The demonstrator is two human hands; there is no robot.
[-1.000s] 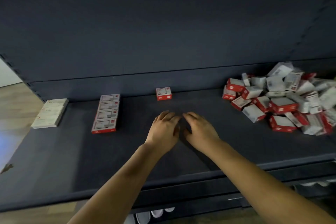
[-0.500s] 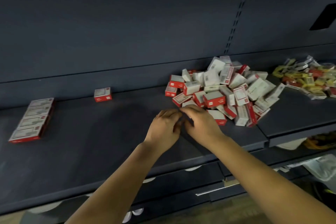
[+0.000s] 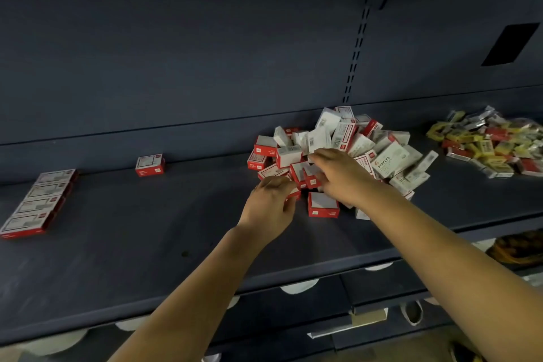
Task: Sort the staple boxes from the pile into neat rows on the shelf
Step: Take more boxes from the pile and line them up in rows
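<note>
Clearly, the grip is only starting. The left hand point(image 3: 269, 206) has its fingers curled at the near left edge of the pile point(image 3: 338, 153), and they seem to pinch a small red box point(image 3: 294, 194) by its corner; most of this box is hidden behind the fingers, so I say it with some doubt. The right hand point(image 3: 342, 175) lies on top of the pile with its fingers bent over the boxes in the middle. Whether it really holds one of them or only rests on them I cannot tell, because the hand covers what is under it.

Just beside both hands, one red and white staple box point(image 3: 322, 205) lies loose on the shelf point(image 3: 147, 244), a little apart from the heap. The pile itself is large and mixed, with boxes lying flat, tilted and on their edges.

Further to the left, well apart from the pile, a single box point(image 3: 150, 164) sits alone near the back wall. At the far left a row of flat boxes point(image 3: 35, 204) is laid end to end, and it looks neat.

So I judge the task is at an early stage: one short row is made, one box is perhaps the start of a second row, and nearly all boxes wait in the pile. On the right, a different heap of yellow and red packets point(image 3: 487, 142) lies on the neighbouring shelf.
</note>
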